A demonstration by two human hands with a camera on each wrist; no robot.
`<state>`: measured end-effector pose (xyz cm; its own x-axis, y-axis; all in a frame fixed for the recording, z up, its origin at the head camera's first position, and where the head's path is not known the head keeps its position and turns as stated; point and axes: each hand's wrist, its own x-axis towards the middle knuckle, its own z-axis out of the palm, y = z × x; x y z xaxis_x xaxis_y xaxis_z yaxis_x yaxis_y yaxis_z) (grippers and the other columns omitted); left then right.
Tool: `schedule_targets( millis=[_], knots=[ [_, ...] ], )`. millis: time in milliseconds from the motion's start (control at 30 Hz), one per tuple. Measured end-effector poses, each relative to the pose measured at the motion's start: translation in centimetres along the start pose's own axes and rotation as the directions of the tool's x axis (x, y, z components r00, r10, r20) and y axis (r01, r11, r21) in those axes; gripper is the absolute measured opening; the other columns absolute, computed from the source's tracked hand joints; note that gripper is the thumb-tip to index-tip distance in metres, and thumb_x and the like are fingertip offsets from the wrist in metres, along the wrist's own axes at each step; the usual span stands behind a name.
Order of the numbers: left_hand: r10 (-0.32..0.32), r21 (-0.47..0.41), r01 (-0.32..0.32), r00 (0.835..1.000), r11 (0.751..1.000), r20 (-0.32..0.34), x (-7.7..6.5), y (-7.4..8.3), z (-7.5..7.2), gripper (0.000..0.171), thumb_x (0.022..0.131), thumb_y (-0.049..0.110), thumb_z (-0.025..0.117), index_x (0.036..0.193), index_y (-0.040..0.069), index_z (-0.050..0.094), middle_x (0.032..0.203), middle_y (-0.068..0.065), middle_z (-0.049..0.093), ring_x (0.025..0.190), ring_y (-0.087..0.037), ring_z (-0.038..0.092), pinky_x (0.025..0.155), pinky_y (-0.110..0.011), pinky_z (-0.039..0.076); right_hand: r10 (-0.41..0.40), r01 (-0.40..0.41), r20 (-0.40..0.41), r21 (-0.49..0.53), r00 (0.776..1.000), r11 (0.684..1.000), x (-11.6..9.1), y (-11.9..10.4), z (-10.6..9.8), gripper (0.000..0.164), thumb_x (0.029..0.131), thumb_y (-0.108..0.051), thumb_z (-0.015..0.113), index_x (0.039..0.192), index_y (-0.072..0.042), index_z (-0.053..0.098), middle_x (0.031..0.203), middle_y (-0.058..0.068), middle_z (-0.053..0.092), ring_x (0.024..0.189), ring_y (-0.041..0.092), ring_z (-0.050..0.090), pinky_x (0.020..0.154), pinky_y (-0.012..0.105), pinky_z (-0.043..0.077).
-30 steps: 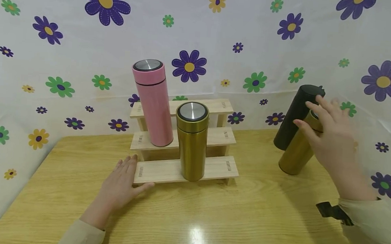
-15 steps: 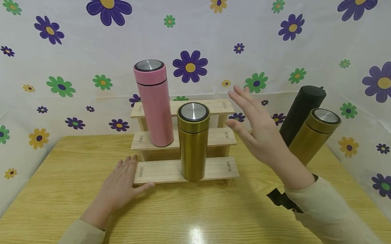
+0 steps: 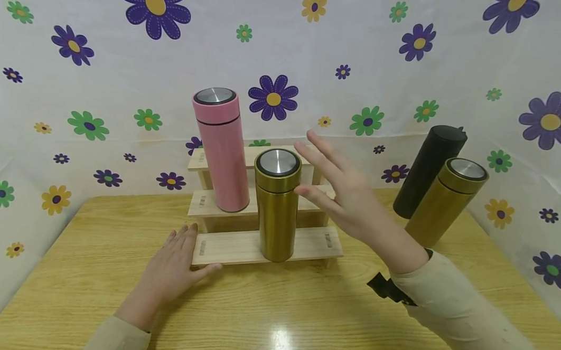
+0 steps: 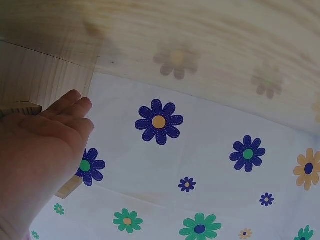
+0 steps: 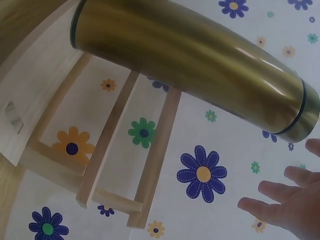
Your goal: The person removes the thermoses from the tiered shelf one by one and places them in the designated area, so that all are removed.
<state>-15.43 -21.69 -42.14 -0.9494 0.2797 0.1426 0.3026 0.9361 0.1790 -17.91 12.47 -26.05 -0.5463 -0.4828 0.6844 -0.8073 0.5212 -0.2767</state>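
My right hand (image 3: 355, 202) is raised just right of a gold thermos (image 3: 277, 220), fingers spread. In the right wrist view a small gap shows between the fingers (image 5: 275, 210) and the thermos near its lid. That thermos stands upright on the lowest step of a three-step wooden rack (image 3: 229, 246). On the middle step, further left, stands a pink thermos (image 3: 221, 158) with a steel-topped lid. My left hand (image 3: 168, 267) lies against the rack's left end, its thumb stretched along the front edge. The left wrist view shows that hand (image 4: 45, 155) beside bare wood.
At the table's right side stand a second gold thermos (image 3: 445, 205) and, behind it, a black thermos (image 3: 425, 169). A white cloth with flowers (image 3: 181, 74) hangs behind and around the wooden table (image 3: 235, 310).
My right hand has moved left from the gold thermos at the right side to beside the one on the rack. My left hand has stayed at the rack's left end.
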Motion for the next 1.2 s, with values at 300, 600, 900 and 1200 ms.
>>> schedule_targets(
  millis=[300, 600, 900, 1200],
  knots=[
    [-0.005, -0.001, 0.005, 1.0, 1.0, -0.001, -0.1, -0.1, 0.1, 0.112, 0.082, 0.077, 0.044, 0.146, -0.012, 0.021, 0.15, -0.027, 0.027, 0.139, -0.04, 0.025, 0.116, -0.05, 0.015, 0.104, -0.108, 0.081, 0.051, 0.991, 0.993, 0.0, -0.6, 0.8, 0.063, 0.093, -0.052, 0.05, 0.148, -0.023, 0.038, 0.157, -0.006, 0.021, 0.141, 0.024, 0.025, 0.105, 0.061, 0.034],
    [-0.009, -0.002, 0.009, 1.0, 1.0, 0.006, -0.1, -0.1, 0.2, 0.112, 0.081, 0.077, 0.044, 0.146, -0.011, 0.021, 0.15, -0.026, 0.027, 0.139, -0.04, 0.024, 0.116, -0.05, 0.015, 0.079, -0.084, 0.077, 0.069, 0.994, 0.994, 0.2, -0.9, 1.6, 0.065, 0.091, -0.039, 0.061, 0.149, -0.023, 0.036, 0.156, -0.004, 0.023, 0.139, 0.023, 0.029, 0.105, 0.055, 0.037],
    [-0.011, -0.002, 0.011, 1.0, 1.0, 0.013, -0.1, -0.1, 0.2, 0.112, 0.081, 0.078, 0.044, 0.146, -0.011, 0.02, 0.151, -0.026, 0.026, 0.14, -0.039, 0.023, 0.116, -0.05, 0.015, 0.075, -0.075, 0.01, 0.224, 0.997, 0.972, 0.3, -1.1, 2.3, 0.062, 0.087, -0.016, 0.071, 0.143, -0.013, 0.045, 0.152, 0.002, 0.034, 0.124, 0.023, 0.051, 0.084, 0.029, 0.055],
    [-0.009, 0.003, 0.009, 1.0, 1.0, 0.012, -0.1, -0.1, 0.2, 0.112, 0.082, 0.078, 0.043, 0.146, -0.011, 0.021, 0.151, -0.026, 0.027, 0.14, -0.039, 0.023, 0.116, -0.05, 0.015, 0.086, -0.065, -0.076, 0.254, 0.993, 0.965, -0.5, -0.8, 1.5, 0.058, 0.082, -0.005, 0.073, 0.137, -0.008, 0.053, 0.148, 0.005, 0.04, 0.12, 0.023, 0.053, 0.08, 0.03, 0.057]
  ],
)
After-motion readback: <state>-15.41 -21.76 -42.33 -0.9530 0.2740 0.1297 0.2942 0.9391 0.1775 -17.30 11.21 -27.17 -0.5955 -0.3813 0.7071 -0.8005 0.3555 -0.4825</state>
